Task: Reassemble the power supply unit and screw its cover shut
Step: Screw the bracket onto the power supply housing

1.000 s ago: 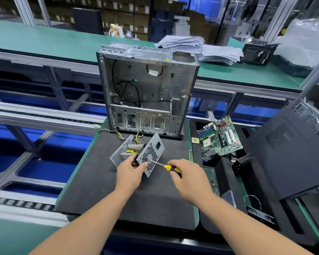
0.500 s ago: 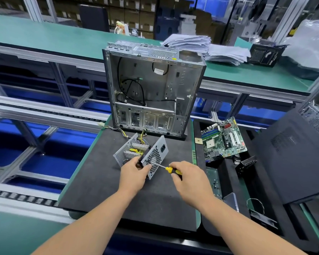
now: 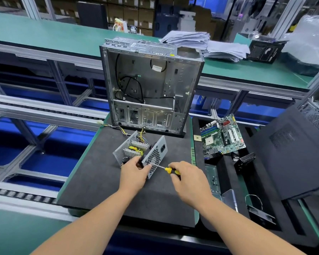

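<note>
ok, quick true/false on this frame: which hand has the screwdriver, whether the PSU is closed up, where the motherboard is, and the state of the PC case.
1. The right hand holds the yellow-handled screwdriver. True.
2. The power supply unit is fully closed. False: its top is open, and heatsinks and a yellow component show inside.
3. The left hand grips the power supply unit at its near end. True.
4. The motherboard is mounted inside the PC case. False: it lies to the right of the case, outside it.
5. The PC case lies flat with its side panel on. False: it stands upright and open.
</note>
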